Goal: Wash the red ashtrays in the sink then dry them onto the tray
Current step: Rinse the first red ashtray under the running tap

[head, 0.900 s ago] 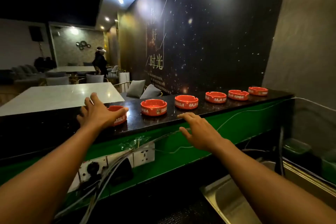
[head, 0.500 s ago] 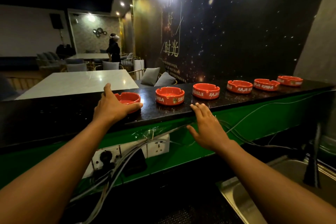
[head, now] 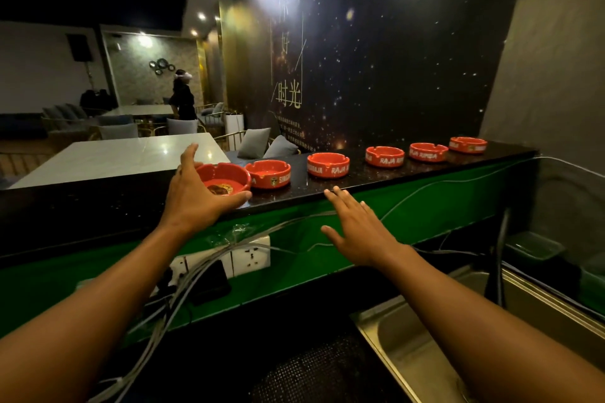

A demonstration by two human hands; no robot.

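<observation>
My left hand (head: 193,196) grips the leftmost red ashtray (head: 224,178), thumb under the near rim and fingers round its far-left side, tipping it toward me so I see a dark mark in its bowl. It touches or nearly touches the second ashtray (head: 268,173) just to its right. Beyond that, four more red ashtrays run rightward along the black counter (head: 327,188): the third (head: 328,165), fourth (head: 384,156), fifth (head: 428,152) and last (head: 468,144). My right hand (head: 358,232) hovers flat with fingers spread, holding nothing, in front of the counter's green front panel (head: 425,203). Below my grip hang white sockets (head: 250,255) and grey cables (head: 183,291). The steel sink (head: 409,347) lies low to the right.
</observation>
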